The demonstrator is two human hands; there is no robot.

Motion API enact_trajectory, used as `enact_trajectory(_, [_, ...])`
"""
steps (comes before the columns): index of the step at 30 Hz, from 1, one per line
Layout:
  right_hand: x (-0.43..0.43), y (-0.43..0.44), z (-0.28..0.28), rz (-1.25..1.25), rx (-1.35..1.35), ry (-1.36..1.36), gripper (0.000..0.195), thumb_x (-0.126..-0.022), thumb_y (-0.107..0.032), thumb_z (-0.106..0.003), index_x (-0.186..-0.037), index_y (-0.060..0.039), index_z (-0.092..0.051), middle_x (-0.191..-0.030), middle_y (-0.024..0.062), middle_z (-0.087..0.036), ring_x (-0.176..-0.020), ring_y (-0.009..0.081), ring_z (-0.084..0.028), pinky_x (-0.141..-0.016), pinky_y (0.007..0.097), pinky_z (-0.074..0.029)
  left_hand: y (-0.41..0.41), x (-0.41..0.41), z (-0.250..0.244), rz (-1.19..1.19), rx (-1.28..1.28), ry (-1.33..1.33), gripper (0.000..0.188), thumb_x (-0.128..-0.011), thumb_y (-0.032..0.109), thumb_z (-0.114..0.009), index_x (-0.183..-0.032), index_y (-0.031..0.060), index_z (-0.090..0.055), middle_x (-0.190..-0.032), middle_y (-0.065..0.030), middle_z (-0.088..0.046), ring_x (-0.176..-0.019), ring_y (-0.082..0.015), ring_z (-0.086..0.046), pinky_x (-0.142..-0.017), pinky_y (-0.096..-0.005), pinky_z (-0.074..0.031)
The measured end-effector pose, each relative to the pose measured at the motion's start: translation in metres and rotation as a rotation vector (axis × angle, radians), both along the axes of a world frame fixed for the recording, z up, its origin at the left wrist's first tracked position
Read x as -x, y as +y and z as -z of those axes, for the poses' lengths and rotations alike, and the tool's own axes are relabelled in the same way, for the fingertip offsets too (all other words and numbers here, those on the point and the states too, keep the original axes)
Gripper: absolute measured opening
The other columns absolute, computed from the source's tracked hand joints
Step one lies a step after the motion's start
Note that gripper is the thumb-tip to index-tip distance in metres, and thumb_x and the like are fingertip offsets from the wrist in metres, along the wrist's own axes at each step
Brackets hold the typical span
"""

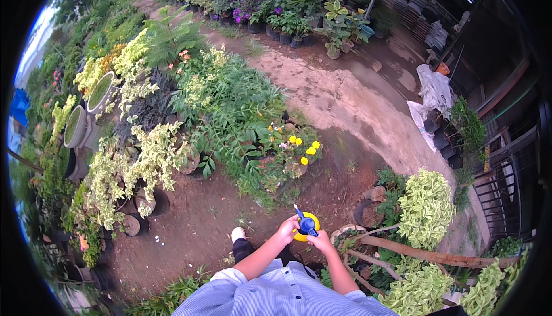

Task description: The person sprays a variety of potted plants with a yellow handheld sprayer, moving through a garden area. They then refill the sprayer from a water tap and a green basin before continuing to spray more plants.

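Note:
In front of my body I hold a hand pump sprayer [307, 226] with a yellow tank and a blue top. Its blue nozzle ends in a pale tip and points away from me, slightly to the left. My left hand [287, 230] grips the left side of the sprayer, near the base of the nozzle. On the near right side, my right hand [321, 242] has its fingers around the blue handle part. The lower tank is hidden beneath the top and my hands. Beyond it stand marigolds with yellow blooms [311, 150].
Variegated shrubs [424, 208] and a thick bare branch [440, 257] lie close on my right. Potted cream-leaved plants [155, 156] stand to the left. A dirt path [327, 96] curves past, with white sacks [433, 87] and a metal grille [500, 195] along its right.

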State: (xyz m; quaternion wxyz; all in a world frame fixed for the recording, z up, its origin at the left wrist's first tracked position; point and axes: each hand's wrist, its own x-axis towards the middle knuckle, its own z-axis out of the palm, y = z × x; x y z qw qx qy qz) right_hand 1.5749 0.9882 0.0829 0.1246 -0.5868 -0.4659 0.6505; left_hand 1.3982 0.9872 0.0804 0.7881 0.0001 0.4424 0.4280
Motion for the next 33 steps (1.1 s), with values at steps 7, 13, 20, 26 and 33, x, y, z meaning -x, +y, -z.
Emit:
enact_trajectory(7, [-0.028, 0.028, -0.001, -0.019, 0.005, -0.005, 0.015, -0.073, -0.013, -0.063, -0.063, -0.0037, -0.059, -0.058, 0.0022, -0.058, -0.053, 0.0108, -0.056, -0.050, 0.0251, -0.043, 0.026, -0.031, 0.002, -0.052, 0.016, 0.027, 0.071, -0.056, -0.002, -0.046, -0.126, 0.0109, -0.050, -0.125, -0.0066, -0.048, -0.121, -0.0233, -0.035, -0.097, -0.0368, -0.022])
enact_trajectory(13, [-0.040, 0.040, 0.002, -0.062, -0.032, -0.020, 0.016, -0.073, -0.015, -0.063, -0.062, -0.0036, -0.059, -0.058, 0.0020, -0.058, -0.051, 0.0097, -0.054, -0.049, 0.0248, -0.042, 0.035, -0.037, -0.030, -0.096, -0.007, 0.006, 0.073, -0.056, -0.003, -0.045, -0.128, 0.0094, -0.049, -0.135, -0.0083, -0.042, -0.129, -0.0231, -0.027, -0.101, -0.0395, -0.020])
enact_trajectory(20, [-0.059, 0.059, 0.015, -0.166, -0.016, 0.049, 0.014, -0.072, -0.015, -0.063, -0.065, -0.0037, -0.060, -0.060, 0.0021, -0.060, -0.054, 0.0099, -0.055, -0.052, 0.0246, -0.043, 0.033, -0.041, -0.001, -0.095, -0.008, -0.027, 0.077, -0.055, -0.006, -0.042, -0.130, 0.0087, -0.047, -0.138, -0.0078, -0.040, -0.133, -0.0223, -0.026, -0.100, -0.0358, -0.024])
enact_trajectory(26, [-0.071, 0.065, 0.007, -0.109, -0.046, -0.004, 0.014, -0.073, -0.014, -0.063, -0.065, -0.0030, -0.060, -0.061, 0.0025, -0.060, -0.054, 0.0101, -0.055, -0.052, 0.0244, -0.043, 0.047, -0.062, 0.000, -0.077, -0.063, 0.016, 0.076, -0.056, -0.008, -0.042, -0.130, 0.0077, -0.048, -0.137, -0.0106, -0.039, -0.130, -0.0243, -0.027, -0.099, -0.0320, -0.024])
enact_trajectory(33, [-0.052, 0.068, -0.007, -0.271, -0.058, -0.064, 0.015, -0.072, -0.015, -0.063, -0.062, -0.0042, -0.059, -0.058, 0.0013, -0.058, -0.052, 0.0097, -0.054, -0.050, 0.0247, -0.042, 0.032, -0.052, 0.042, -0.195, 0.069, 0.077, 0.070, -0.061, -0.008, -0.038, -0.128, 0.0056, -0.049, -0.093, -0.0012, -0.057, -0.060, -0.0080, -0.040, -0.055, -0.0214, -0.032])
